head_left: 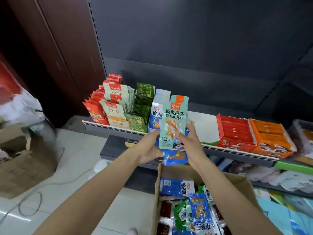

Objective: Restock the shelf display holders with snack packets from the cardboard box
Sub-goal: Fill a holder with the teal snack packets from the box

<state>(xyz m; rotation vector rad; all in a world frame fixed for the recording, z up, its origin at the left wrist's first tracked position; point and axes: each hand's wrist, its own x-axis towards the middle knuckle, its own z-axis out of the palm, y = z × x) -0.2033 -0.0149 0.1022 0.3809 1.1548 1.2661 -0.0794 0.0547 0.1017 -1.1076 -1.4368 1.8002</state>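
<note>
Hands — left hand (pixel 149 146) and right hand (pixel 191 143) — grip one teal packet (pixel 172 122) upright, fingers curled round its lower edges, above the shelf rail (pixel 237 152). A blue packet (pixel 176 157) behind is mostly hidden. Bare shelf (pixel 201 126) lies just right. Near right, the cardboard box (pixel 237 182) is cut off — contents uncountable.

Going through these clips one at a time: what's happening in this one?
A person is restocking a shelf. Both hands, the left hand and right hand, hold up a teal snack packet with a blue packet behind it, in front of the display holders already filled with packets. An open cardboard box of mixed packets sits below.
</note>
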